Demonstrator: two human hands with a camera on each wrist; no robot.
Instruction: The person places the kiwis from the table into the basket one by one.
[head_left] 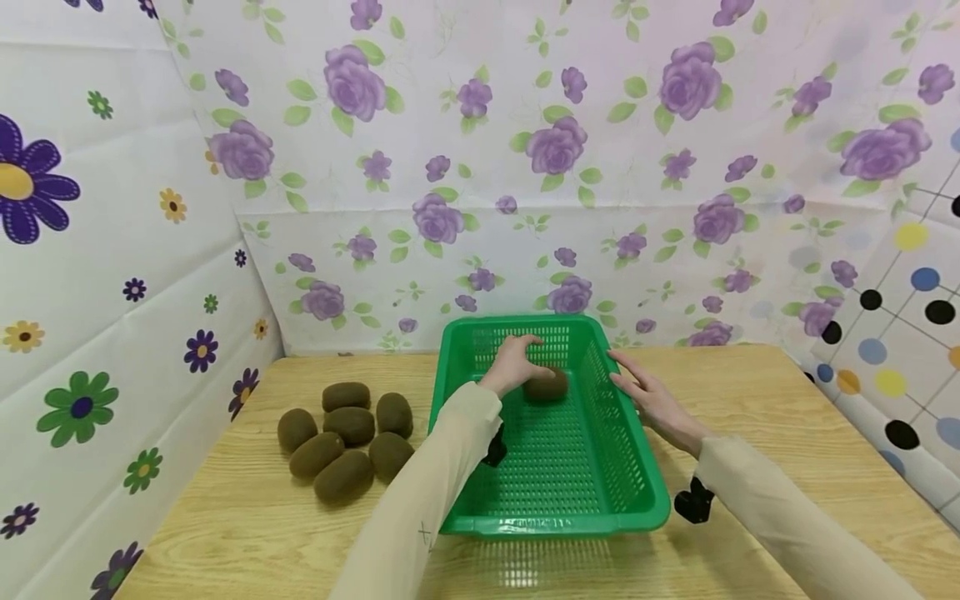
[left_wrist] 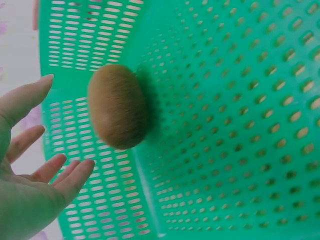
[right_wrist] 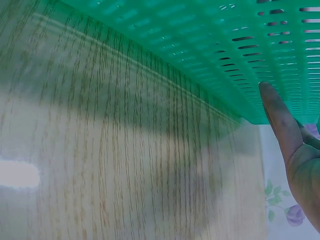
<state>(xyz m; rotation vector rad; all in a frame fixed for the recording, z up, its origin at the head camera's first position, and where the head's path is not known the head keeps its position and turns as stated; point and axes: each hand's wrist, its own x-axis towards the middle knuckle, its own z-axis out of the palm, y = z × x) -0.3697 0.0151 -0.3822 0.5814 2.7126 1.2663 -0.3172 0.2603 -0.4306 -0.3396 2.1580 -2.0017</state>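
A green plastic basket (head_left: pixel 555 525) with slotted walls stands on the table, and one brown kiwi (head_left: pixel 546 386) lies inside near its far wall. My left hand (head_left: pixel 513 365) reaches into the basket just beside that kiwi. The left wrist view shows its fingers (left_wrist: pixel 75 177) spread and apart from the kiwi (left_wrist: pixel 118 107). At the basket's right side, my right hand (head_left: pixel 654 402) touches the rim and outer wall with fairly straight fingers. In the right wrist view its thumb lies against the slotted wall; the other fingers are mostly hidden.
Several more kiwis (head_left: pixel 343 477) lie in a loose group on the wooden table (head_left: pixel 240 525), left of the basket. A flowered sheet (head_left: pixel 510 167) hangs behind the table, with patterned sheets on both sides.
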